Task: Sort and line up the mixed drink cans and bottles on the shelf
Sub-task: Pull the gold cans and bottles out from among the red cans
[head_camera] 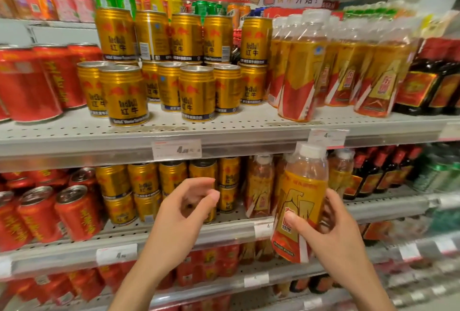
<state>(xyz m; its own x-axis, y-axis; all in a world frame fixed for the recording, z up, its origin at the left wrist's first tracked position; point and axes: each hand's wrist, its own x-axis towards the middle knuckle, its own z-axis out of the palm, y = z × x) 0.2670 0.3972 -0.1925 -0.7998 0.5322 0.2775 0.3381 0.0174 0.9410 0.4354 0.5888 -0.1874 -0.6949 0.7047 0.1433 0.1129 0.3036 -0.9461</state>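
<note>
Red drink cans [27, 84] stand at 9 o'clock on the grey perforated metal shelf [224, 126]. Gold Red Bull cans [196, 93], stacked two high behind, fill 11 to 12 o'clock. Left hand [185, 207]: fingers loosely curled, holding nothing. Right hand [331, 231]: fingers clamped round a clear amber plastic bottle with white cap and gold-red label [302, 201], tilted, at 4 o'clock before the shelf edge. Matching bottles [348, 67] stand at 2 o'clock.

gold cans [124, 94], red cans [27, 81], gold-and-red bottle [301, 201]
</note>
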